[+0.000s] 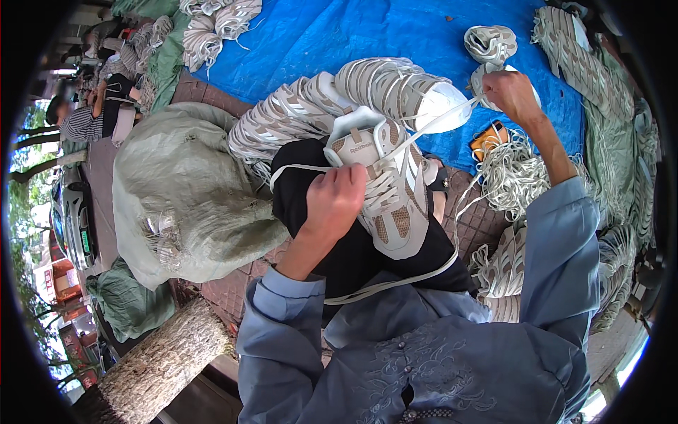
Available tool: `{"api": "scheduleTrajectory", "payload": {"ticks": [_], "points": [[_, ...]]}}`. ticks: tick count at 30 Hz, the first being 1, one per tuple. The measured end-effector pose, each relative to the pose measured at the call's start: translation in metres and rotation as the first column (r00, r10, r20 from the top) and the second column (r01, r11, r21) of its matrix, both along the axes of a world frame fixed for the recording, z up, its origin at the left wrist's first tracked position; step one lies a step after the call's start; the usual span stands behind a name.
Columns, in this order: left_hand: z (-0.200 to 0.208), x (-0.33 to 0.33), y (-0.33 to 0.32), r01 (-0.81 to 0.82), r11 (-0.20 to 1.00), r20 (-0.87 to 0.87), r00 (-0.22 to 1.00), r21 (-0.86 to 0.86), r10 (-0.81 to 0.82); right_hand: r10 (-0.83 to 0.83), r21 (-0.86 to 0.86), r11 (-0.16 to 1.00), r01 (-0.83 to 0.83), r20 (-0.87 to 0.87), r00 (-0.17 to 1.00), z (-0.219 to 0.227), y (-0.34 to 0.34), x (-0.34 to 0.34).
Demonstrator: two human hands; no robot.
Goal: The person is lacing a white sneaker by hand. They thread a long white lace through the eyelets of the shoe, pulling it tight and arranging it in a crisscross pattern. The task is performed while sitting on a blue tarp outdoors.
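A beige and white sneaker upper (409, 230) rests across my black-clad knees, its toe toward me. A white shoelace (432, 126) runs through its eyelets. My right hand (510, 95) is raised to the far right, closed on the lace, which stretches taut from the shoe. At the shoe's left side, my left hand (337, 200) is closed where the lace passes into its fingers; the fingertips are partly hidden. Slack lace loops left of that hand, and another length curves across my lap.
A row of nested sneaker uppers (282, 116) curves beyond my knees on a blue tarp (311, 35). To the right lie a pile of white laces (519, 173), an orange object (489, 140) and more uppers. A stuffed pale sack (183, 184) and a log (166, 364) are left. Another person (81, 120) sits far left.
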State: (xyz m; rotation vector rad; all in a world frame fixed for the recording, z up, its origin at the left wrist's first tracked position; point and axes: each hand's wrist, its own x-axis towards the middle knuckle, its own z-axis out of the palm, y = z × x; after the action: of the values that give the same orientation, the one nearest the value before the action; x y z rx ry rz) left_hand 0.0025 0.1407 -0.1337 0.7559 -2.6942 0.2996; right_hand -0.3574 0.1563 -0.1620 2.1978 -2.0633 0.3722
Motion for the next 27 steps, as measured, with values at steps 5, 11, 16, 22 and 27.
{"api": "scheduleTrajectory", "payload": {"ticks": [5, 11, 16, 22, 27], "points": [[-0.007, 0.019, 0.006, -0.137, 0.99, -0.259, 0.958, -0.044, 0.121, 0.051, 0.071, 0.996, -0.049, -0.029, 0.998, -0.013, 0.003, 0.016], [-0.015, 0.002, 0.021, 0.029, 0.876, -0.516, 0.818, 0.482, 0.256, 0.072, 0.131, 0.989, -0.072, 0.004, 0.997, -0.024, 0.0, 0.031], [-0.013, 0.007, 0.021, 0.013, 0.909, -0.497, 0.841, 0.416, 0.215, 0.349, -0.126, 0.934, -0.333, 0.504, 0.79, 0.023, 0.001, 0.103], [-0.017, -0.001, 0.018, -0.012, 0.978, -0.496, 0.861, 0.207, 0.115, 0.548, -0.264, 0.836, -0.482, 0.346, 0.762, 0.009, 0.004, 0.202], [0.002, 0.008, 0.026, 0.115, 0.547, -0.448, 0.722, 0.829, 0.527, 0.573, -0.473, 0.758, -0.449, 0.156, 0.804, 0.009, 0.001, 0.203]]}}
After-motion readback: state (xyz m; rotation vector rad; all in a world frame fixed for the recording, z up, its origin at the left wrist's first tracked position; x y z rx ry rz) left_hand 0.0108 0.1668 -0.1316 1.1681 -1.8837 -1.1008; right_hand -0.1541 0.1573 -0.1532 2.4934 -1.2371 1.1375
